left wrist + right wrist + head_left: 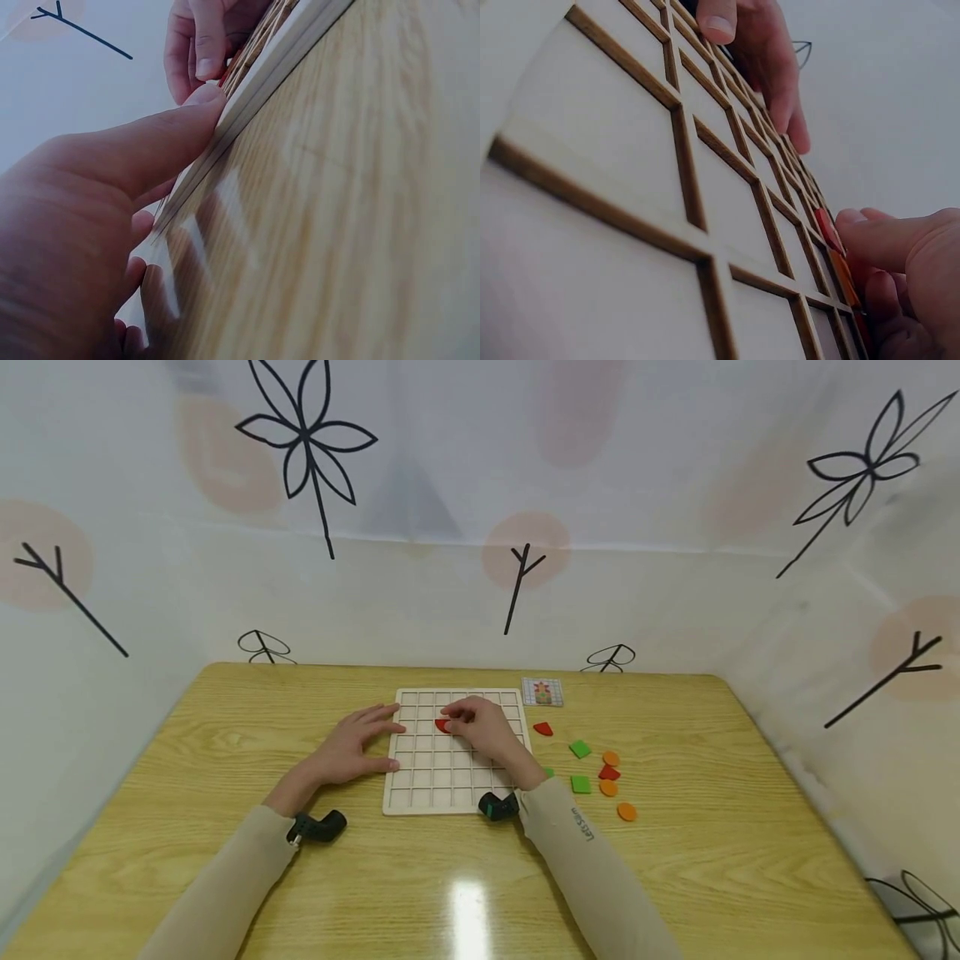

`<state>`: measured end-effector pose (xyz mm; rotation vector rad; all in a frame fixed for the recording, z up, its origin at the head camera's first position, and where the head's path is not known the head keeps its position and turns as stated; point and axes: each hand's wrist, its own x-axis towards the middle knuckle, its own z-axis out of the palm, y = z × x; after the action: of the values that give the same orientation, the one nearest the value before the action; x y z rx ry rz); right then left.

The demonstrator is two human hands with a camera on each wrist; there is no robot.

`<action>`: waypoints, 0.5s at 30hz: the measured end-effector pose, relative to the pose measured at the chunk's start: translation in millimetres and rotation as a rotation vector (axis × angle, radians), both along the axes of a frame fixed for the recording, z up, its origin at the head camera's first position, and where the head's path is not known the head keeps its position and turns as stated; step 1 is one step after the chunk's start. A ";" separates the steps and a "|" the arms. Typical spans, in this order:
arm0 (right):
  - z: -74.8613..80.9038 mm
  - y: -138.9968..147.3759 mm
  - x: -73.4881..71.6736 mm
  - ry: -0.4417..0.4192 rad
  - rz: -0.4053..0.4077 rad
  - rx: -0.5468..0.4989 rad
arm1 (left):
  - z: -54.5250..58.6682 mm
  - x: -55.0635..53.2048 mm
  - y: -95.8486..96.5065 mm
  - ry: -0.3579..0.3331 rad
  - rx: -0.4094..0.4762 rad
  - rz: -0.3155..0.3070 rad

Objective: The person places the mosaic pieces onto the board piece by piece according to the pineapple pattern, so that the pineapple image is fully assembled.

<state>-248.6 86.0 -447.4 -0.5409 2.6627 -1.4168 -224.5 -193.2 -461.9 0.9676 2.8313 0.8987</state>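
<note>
A pale square grid board (431, 781) with raised dividers lies on the table. Over its upper middle, my right hand (487, 727) pinches a red fan-shaped piece (441, 725) between thumb and fingers. That red piece (827, 229) sits close over the dividers in the right wrist view, by an orange piece (844, 276) low in the grid; more red shows beyond, partly hidden by the fingers. My left hand (348, 747) lies with fingers spread at the board's left edge, fingertips on the rim and thumb (172, 135) along the side.
Right of the board lie loose pieces: a red one (543, 728), green squares (581, 784), orange discs (627, 812) and another red one (609, 772). A small printed pattern card (542, 692) lies by the board's upper right corner. White patterned cloth surrounds the wooden table (375, 893).
</note>
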 end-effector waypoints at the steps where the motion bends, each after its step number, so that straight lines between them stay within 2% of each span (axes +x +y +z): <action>1: 0.1 -0.1 0.1 -0.003 0.001 -0.005 | 0.6 0.2 -0.2 0.001 0.004 0.000; 10: -0.8 -2.5 0.1 0.008 0.011 0.005 | 2.0 2.2 -2.0 0.004 0.012 0.002; 15: -0.1 -2.1 -1.0 -0.008 0.002 -0.048 | 1.4 2.1 -2.5 0.003 0.020 0.006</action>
<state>-249.6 83.8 -447.5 -0.5402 2.6275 -1.4832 -222.4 -195.7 -460.5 0.9637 2.8353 0.9286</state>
